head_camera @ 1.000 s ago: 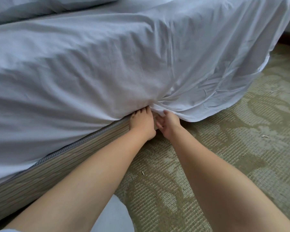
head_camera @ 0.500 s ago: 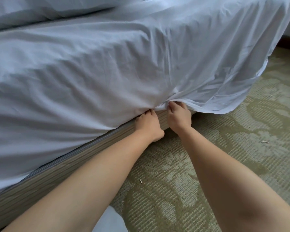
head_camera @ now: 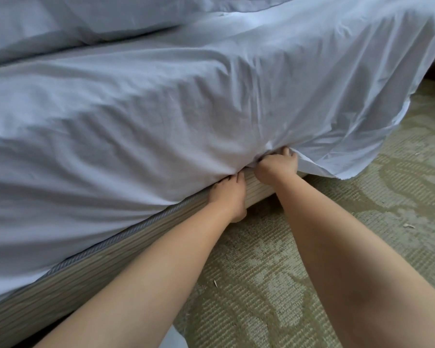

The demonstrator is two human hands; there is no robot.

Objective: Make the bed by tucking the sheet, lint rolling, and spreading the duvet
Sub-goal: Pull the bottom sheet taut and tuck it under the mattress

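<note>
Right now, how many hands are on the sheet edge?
2. The left hand presses the sheet in at the mattress's lower edge; the right hand grips a bunch just right of it. Fingertips are partly hidden.

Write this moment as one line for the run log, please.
step: tucking sheet | left hand: pushing sheet edge under | right hand: gripping loose sheet | untucked: corner

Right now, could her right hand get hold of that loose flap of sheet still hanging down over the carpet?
Probably yes. The right hand already grips the sheet beside the loose flap, and only open carpet lies below it.
</note>
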